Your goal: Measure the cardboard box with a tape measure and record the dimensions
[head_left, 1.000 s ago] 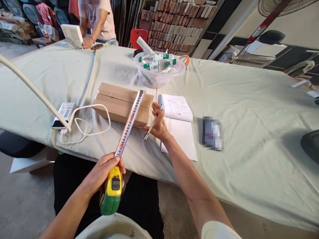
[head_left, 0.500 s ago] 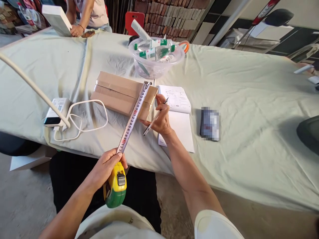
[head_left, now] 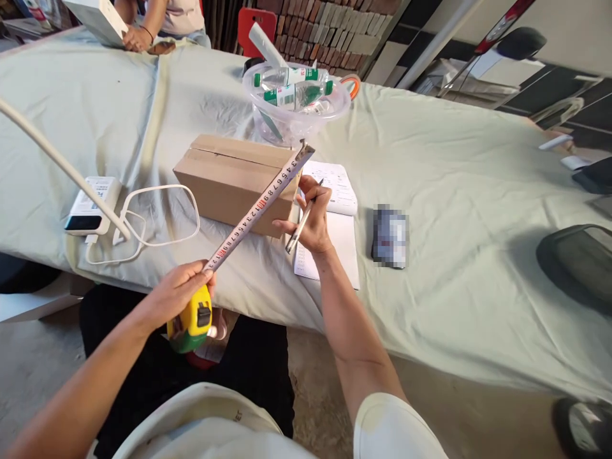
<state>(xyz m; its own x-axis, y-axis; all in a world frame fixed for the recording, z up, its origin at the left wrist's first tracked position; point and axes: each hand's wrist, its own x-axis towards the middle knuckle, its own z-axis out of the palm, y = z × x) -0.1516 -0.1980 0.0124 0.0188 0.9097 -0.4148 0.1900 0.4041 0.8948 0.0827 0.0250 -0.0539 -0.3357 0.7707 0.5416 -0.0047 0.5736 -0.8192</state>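
Note:
My left hand (head_left: 179,290) is closed on a yellow and green tape measure (head_left: 194,319), thumb on the drawn-out blade. The blade (head_left: 255,210) slants up and right in front of a brown cardboard box (head_left: 220,191), its hooked end near the box's top right corner. Whether the blade touches the box I cannot tell. My right hand (head_left: 313,217) grips a pen (head_left: 305,220) between its fingers, beside the right end of the box. Below and behind that hand lies an open notebook (head_left: 335,239), partly covered by it.
A white power bank (head_left: 93,204) with a looped cable sits left of the box. Behind stands a clear plastic basin (head_left: 299,124) holding green-capped bottles. A pixelated dark item (head_left: 389,236) lies right of the notebook. At the back left, another person's hand (head_left: 137,38) holds a white box.
My left hand and the tape measure have moved left and up, and the blade slants more. The hook has shifted right. The cardboard box now shows more of its front side.

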